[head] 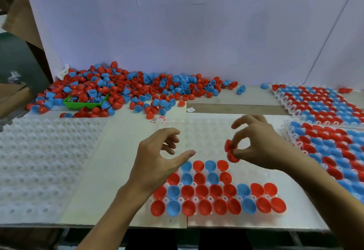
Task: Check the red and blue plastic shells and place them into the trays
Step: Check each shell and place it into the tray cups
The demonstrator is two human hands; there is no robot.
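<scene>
Sprawling along the tabletop's (pixel 122 151) far edge, loose shells (pixel 126 88) face a part-filled tray (pixel 208 137) at the near edge; left hand (pixel 157 157) hovers, fingers apart; right hand (pixel 256 143) pinches two red shells (pixel 230 151).

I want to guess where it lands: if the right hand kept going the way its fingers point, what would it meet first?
The right hand points left with red shells pinched; first in line looks like the left hand, though depth is unclear.
</scene>
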